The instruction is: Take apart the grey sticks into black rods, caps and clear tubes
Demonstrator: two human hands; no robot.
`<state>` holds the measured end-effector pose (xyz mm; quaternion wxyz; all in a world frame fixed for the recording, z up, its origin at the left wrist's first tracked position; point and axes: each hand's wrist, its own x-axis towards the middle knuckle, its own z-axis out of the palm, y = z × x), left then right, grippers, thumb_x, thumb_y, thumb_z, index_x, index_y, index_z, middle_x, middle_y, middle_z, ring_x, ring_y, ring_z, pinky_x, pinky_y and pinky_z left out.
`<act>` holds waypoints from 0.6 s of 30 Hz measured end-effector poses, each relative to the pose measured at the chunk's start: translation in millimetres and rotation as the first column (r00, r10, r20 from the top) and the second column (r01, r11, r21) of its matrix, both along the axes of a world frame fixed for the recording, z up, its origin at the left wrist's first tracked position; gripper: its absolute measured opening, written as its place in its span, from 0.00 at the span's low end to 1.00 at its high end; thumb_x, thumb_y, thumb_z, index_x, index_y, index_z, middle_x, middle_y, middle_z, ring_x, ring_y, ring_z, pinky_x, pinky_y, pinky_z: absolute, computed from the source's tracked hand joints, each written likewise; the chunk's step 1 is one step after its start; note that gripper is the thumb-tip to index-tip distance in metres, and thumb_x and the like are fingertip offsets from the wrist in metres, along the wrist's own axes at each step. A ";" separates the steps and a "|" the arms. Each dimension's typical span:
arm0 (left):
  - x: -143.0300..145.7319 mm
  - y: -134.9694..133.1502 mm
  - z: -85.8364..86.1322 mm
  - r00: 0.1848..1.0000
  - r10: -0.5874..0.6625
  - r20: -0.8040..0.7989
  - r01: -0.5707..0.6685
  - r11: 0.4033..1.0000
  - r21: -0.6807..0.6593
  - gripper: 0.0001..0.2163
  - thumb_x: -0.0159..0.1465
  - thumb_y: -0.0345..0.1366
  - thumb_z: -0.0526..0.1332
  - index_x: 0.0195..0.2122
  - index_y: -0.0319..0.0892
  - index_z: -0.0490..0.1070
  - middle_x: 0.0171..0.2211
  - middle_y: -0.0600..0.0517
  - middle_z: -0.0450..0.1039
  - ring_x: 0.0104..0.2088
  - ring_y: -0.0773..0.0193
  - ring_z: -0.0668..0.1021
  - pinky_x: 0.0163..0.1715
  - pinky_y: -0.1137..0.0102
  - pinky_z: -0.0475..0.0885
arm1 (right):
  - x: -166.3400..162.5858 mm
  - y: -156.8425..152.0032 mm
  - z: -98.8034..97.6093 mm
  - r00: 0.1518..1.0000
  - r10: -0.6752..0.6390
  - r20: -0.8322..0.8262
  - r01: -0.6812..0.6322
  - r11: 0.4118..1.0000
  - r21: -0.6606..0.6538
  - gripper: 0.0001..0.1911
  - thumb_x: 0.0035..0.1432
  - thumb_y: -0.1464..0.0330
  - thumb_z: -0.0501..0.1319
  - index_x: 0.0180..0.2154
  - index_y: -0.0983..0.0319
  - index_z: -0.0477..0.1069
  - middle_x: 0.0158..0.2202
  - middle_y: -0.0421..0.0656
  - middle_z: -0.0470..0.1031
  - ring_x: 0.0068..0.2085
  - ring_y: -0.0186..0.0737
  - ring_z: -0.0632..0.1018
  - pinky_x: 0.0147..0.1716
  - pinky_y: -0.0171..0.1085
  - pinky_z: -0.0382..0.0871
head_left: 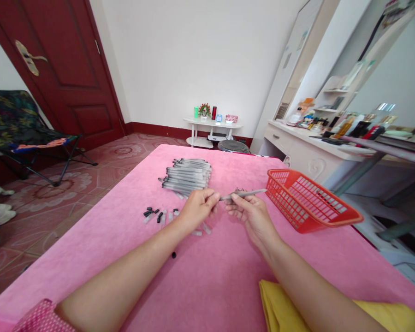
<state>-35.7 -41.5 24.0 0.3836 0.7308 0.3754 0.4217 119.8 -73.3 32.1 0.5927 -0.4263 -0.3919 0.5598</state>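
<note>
My right hand is closed round a grey pen that points right toward a red basket. My left hand is pinched at the pen's left end; what its fingertips hold is too small to make out. Both hands hover over a pink tabletop. A pile of grey pens lies just beyond my left hand. Small black and clear caps are scattered to the left of it.
A white dresser with bottles stands at the right. A small white shelf table is at the far wall. A folding chair and a red door are at the left. Yellow cloth lies by my right forearm.
</note>
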 end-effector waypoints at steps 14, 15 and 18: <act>3.3 -4.4 -1.7 0.974 -0.135 0.184 0.203 0.879 -0.432 0.21 0.59 0.51 0.49 0.18 0.40 0.59 0.12 0.55 0.62 0.12 0.71 0.64 0.13 0.76 0.56 | -0.7 -1.0 -1.7 0.996 0.027 0.083 -0.034 0.996 0.088 0.11 0.45 0.64 0.65 0.28 0.66 0.73 0.26 0.45 0.77 0.24 0.34 0.75 0.24 0.31 0.69; 2.9 -4.0 -1.3 0.960 -0.128 0.248 0.243 0.821 -0.517 0.20 0.59 0.51 0.49 0.18 0.41 0.58 0.11 0.56 0.61 0.10 0.72 0.62 0.12 0.76 0.53 | -1.5 -1.9 -1.2 0.992 0.020 0.122 -0.036 0.991 0.132 0.11 0.46 0.64 0.65 0.28 0.66 0.73 0.26 0.45 0.76 0.24 0.34 0.75 0.24 0.31 0.69; -1.2 -0.3 1.0 0.899 -0.111 0.424 0.401 0.597 -0.695 0.19 0.60 0.46 0.50 0.17 0.42 0.53 0.09 0.59 0.51 0.08 0.75 0.53 0.09 0.77 0.46 | -4.0 -5.8 2.5 0.961 -0.029 0.275 -0.051 0.959 0.280 0.08 0.49 0.65 0.62 0.28 0.64 0.73 0.26 0.43 0.75 0.26 0.35 0.75 0.25 0.33 0.69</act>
